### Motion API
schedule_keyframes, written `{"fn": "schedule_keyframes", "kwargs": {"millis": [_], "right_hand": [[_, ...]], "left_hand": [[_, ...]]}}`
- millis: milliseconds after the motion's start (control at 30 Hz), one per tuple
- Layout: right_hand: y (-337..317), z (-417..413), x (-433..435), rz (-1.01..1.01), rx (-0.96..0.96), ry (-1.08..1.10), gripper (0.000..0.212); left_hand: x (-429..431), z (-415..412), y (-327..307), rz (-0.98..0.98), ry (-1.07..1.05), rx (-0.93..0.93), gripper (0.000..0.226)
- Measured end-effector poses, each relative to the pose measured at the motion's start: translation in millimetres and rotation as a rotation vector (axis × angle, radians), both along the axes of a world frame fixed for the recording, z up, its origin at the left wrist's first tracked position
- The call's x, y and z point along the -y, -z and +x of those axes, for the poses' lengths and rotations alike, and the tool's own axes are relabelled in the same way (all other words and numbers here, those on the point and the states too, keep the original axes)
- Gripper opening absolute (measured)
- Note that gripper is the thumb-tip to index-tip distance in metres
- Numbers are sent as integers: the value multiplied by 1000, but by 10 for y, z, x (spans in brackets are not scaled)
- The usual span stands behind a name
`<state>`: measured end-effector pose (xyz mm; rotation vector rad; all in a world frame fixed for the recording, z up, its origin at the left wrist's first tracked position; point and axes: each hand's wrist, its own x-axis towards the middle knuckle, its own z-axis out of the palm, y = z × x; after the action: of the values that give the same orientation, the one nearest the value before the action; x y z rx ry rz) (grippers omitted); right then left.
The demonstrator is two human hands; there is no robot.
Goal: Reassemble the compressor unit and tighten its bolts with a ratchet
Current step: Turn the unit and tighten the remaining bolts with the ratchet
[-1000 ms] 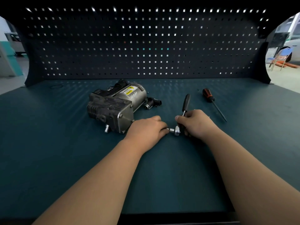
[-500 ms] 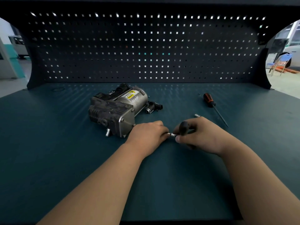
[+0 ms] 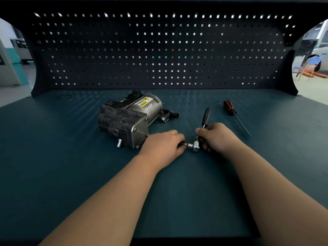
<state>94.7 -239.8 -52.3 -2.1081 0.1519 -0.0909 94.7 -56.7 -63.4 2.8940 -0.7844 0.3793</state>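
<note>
The compressor unit (image 3: pixel 127 118), a grey metal cylinder with a dark finned block and a yellow label, lies on the dark green bench left of centre. My right hand (image 3: pixel 215 137) grips the ratchet (image 3: pixel 205 118) low on its shaft; the black handle points away from me and the chrome head (image 3: pixel 196 147) faces left. My left hand (image 3: pixel 164 145), just right of the compressor's front corner, pinches a small bit or bolt (image 3: pixel 185 144) seated in the socket on the ratchet head. What lies under my left fingers is hidden.
A small black fitting (image 3: pixel 169 115) lies right of the compressor. A screwdriver (image 3: pixel 234 115) with a red and black handle lies at the right. A perforated black back panel (image 3: pixel 159 50) closes the bench's far side.
My right hand swung the ratchet handle toward me half a second ago, then back so it points away again. My left hand stayed on the piece at the ratchet head.
</note>
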Motion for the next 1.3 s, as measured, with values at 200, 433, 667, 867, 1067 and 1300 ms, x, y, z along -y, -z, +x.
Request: {"fn": "schedule_keyframes", "kwargs": {"millis": [200, 433, 667, 867, 1067, 1300], "right_hand": [[-25, -50, -21, -15, 18, 20, 36], [-147, -291, 66, -43, 188, -96, 13], [-245, -428, 119, -157, 80, -327, 37], [-181, -271, 47, 40, 122, -71, 16], [-108, -72, -50, -178, -53, 65, 35], [-90, -82, -26, -124, -15, 52, 31]], "left_hand": [[3, 0, -27, 59, 6, -20, 32], [-3, -6, -37, 64, 6, -25, 32], [14, -33, -39, 61, -8, -8, 32], [110, -55, -18, 112, -82, 42, 30], [191, -111, -19, 99, -191, -6, 21], [243, -219, -67, 115, -231, -8, 28]]}}
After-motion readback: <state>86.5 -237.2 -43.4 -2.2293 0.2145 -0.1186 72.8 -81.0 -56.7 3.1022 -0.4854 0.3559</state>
